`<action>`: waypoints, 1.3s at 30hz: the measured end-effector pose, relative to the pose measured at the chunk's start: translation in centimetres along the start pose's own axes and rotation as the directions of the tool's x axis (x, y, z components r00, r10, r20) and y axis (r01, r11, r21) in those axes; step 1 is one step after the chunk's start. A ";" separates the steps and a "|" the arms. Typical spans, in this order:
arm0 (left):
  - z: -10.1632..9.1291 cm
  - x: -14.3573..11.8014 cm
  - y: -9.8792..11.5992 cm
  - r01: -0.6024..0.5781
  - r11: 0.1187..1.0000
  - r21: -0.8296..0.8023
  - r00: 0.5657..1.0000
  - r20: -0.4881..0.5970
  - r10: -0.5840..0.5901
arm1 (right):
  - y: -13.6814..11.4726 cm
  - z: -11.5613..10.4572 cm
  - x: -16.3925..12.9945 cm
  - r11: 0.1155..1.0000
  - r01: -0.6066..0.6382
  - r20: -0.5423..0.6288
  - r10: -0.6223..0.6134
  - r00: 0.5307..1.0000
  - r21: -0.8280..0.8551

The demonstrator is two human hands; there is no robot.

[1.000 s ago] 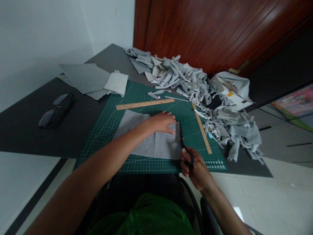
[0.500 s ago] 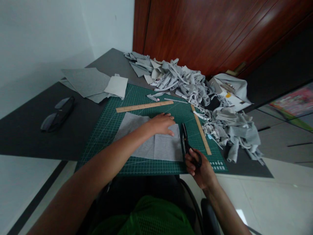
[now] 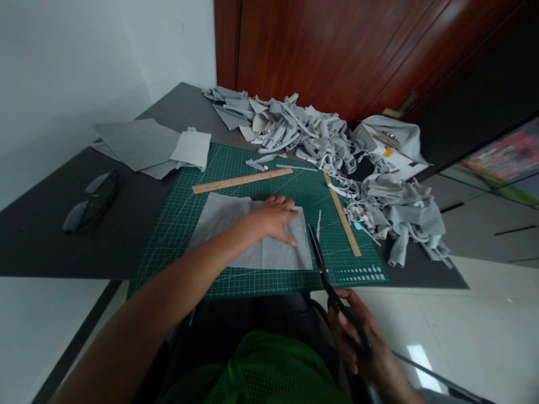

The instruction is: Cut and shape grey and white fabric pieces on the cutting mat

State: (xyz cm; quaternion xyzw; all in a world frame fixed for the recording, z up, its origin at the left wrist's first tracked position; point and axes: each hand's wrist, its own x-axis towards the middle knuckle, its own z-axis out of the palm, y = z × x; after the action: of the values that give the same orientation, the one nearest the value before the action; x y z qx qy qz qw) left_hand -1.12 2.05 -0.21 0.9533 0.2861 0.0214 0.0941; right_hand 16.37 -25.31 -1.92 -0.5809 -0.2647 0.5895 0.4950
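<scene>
My left hand (image 3: 277, 219) lies flat with spread fingers on a piece of grey fabric (image 3: 236, 216), near its right end. The fabric rests on a green cutting mat (image 3: 177, 224). In my right hand (image 3: 357, 331), at the mat's front edge, are black scissors (image 3: 322, 269). Their blades look closed and point away from me, just off the fabric's right edge. Beside the blade tips a thin fabric strip (image 3: 319, 224) lies on the mat.
Two wooden rulers, one behind the fabric (image 3: 244, 180) and another to its right (image 3: 343, 216), lie on the mat. Fabric scraps (image 3: 303, 132) are heaped behind, with a second heap (image 3: 400, 207) at right. Glasses (image 3: 90, 205) and grey fabric sheets (image 3: 137, 143) occupy the left side.
My right hand has drawn the scissors back toward me and to the right, past the mat's front edge. A thin strip now lies apart from the fabric. My left hand stays on the fabric.
</scene>
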 end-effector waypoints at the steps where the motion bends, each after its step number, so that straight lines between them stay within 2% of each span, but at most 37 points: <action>1: 0.2 0.0 -0.1 0.010 1.000 -0.003 1.000 0.014 -0.010 | 0.3 -0.1 -0.4 1.000 -0.022 0.010 0.022 1.000 -0.001; 6: 1.0 0.7 -1.2 -0.007 0.997 -0.078 0.999 0.045 0.010 | 1.3 -0.6 -1.2 0.998 -0.055 0.022 0.054 0.998 0.009; 12: 2.2 1.5 -1.4 -0.028 0.990 -0.136 0.998 0.050 0.036 | 2.6 -1.3 -1.0 0.999 -0.035 -0.068 0.036 0.997 0.021; 17: 1.5 1.2 -1.1 -0.031 0.991 -0.128 0.998 0.053 0.038 | 2.1 -1.9 -0.8 0.986 -0.079 -0.130 0.099 0.987 0.149; 20: 0.3 0.6 -0.7 0.049 0.998 -0.040 0.999 -0.018 -0.049 | 1.2 -2.4 -0.2 0.975 -0.060 -0.158 0.095 0.983 0.215; 23: -0.6 0.2 0.5 0.222 0.975 0.018 0.974 -0.055 -0.220 | 0.6 -3.1 0.7 0.978 0.006 -0.219 0.040 0.975 0.206; 25: -0.6 0.0 1.5 0.311 0.951 0.010 0.950 -0.038 -0.310 | 0.6 -3.6 1.1 0.977 0.033 -0.237 0.019 0.971 0.213; 28: 0.3 -0.1 2.8 0.357 0.934 0.014 0.934 -0.005 -0.357 | 0.4 -4.0 1.1 0.979 0.057 -0.221 -0.012 0.975 0.197; 30: 1.0 -0.2 3.2 0.270 0.963 -0.019 0.961 0.065 -0.268 | 0.1 -3.9 0.6 0.981 0.062 -0.199 -0.024 0.980 0.185; 32: 1.3 -0.3 3.2 0.066 0.995 -0.069 0.987 0.152 -0.055 | -0.1 -3.6 0.2 0.981 0.049 -0.173 -0.016 0.985 0.188; 33: 1.3 -0.3 3.1 -0.044 0.994 -0.101 0.978 0.198 0.064 | -0.2 -3.5 0.0 0.981 0.042 -0.163 -0.011 0.986 0.187; 35: 0.9 -0.2 2.7 -0.208 0.962 -0.178 0.927 0.276 0.252 | 0.0 -3.4 0.0 0.984 0.040 -0.153 -0.013 0.988 0.176; 37: 0.2 -0.2 2.3 -0.266 0.922 -0.282 0.881 0.317 0.351 | 0.7 -3.6 0.2 0.985 0.053 -0.141 -0.030 0.990 0.161; 39: -0.6 -0.2 1.9 -0.258 0.891 -0.373 0.888 0.271 0.371 | 1.5 -3.8 0.3 0.987 0.050 -0.121 -0.031 0.992 0.154</action>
State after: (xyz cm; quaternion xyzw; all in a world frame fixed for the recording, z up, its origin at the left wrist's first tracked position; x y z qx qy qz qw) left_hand -0.31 0.49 0.75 0.9478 0.0976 -0.0786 0.2932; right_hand 19.61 -26.60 -4.11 -0.5684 -0.1996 0.5630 0.5657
